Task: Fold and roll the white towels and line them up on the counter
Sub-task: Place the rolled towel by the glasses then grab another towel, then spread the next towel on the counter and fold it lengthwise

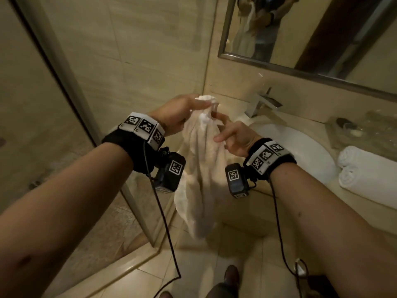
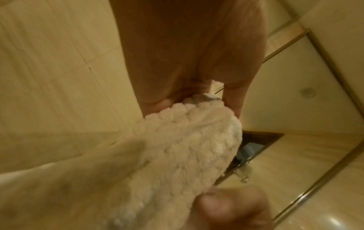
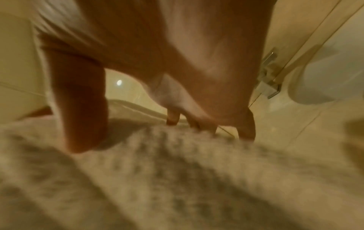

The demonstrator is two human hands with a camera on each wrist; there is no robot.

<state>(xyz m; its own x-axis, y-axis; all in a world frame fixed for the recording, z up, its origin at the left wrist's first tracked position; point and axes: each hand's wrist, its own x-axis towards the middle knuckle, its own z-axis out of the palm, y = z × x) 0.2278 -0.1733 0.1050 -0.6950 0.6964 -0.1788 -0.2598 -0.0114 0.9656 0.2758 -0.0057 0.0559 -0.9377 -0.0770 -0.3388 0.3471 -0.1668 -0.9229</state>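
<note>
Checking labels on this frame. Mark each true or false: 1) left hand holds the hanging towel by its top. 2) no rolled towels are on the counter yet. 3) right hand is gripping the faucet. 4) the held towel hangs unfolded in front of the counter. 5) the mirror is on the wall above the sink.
1) True. The left hand pinches the bunched top of the hanging towel.
2) False. Two rolled towels already lie side by side on the counter, right of the sink.
3) False. The right hand is at the towel, fingers extended; the faucet is untouched.
4) True. It hangs loose, not yet folded or rolled.
5) True. The mirror hangs above the sink.
</note>
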